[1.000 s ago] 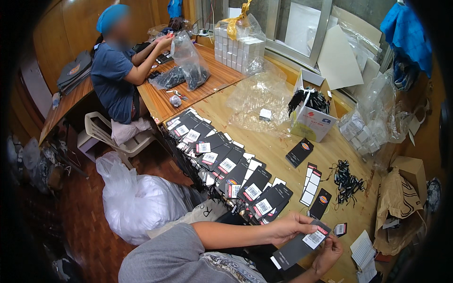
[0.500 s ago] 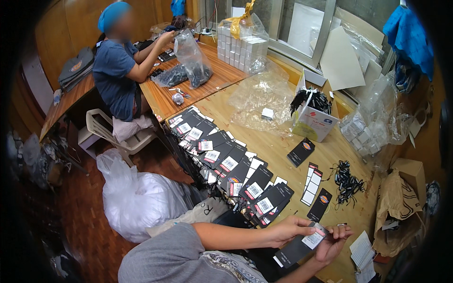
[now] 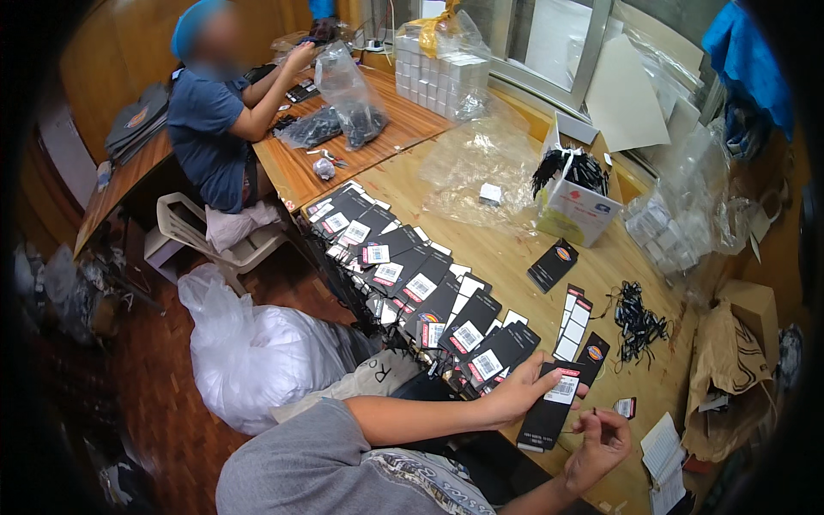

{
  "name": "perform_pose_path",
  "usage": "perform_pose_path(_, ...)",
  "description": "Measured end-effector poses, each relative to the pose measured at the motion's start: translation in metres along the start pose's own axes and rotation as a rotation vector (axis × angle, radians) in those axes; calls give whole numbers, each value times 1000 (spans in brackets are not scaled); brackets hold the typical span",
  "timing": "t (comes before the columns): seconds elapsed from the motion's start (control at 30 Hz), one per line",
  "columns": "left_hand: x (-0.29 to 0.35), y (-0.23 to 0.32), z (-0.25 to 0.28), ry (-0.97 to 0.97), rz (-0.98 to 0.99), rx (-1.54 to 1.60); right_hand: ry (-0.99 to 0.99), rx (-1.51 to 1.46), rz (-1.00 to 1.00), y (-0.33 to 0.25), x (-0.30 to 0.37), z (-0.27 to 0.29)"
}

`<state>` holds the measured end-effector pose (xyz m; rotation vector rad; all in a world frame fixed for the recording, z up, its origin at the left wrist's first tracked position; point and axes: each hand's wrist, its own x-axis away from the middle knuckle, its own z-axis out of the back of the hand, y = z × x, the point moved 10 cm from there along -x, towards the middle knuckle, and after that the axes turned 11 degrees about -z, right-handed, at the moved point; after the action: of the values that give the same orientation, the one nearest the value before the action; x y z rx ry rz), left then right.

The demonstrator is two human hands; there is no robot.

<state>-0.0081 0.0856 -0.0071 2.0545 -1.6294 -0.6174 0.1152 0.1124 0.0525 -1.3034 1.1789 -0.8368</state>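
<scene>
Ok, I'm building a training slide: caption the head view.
Left hand holds a black tag beside overlapping tags on a wooden table.

I see one wide fisheye camera, worn on the person's head, looking down across the table (image 3: 489, 257). The left hand (image 3: 519, 396) and right hand (image 3: 598, 446) are near it, at the frame's lower right; the co-worker (image 3: 206, 129) sits farther, upper left.
</scene>
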Motion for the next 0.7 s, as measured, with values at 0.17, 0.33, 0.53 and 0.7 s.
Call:
perform_pose_path(0.17,-4,32,15,113,-410,-611,4,29,-130,15,-5,-10)
perform_pose_path(0.33,1,48,5,166,-439,-655,-60,43,80,-1,-10,-26)
perform_pose_path(0.53,6,54,-8,132,-523,-816,-69,18,5,5,-15,-22)
perform_pose_path(0.7,14,59,-26,8,-702,-986,-72,-105,-56,11,-14,-19)
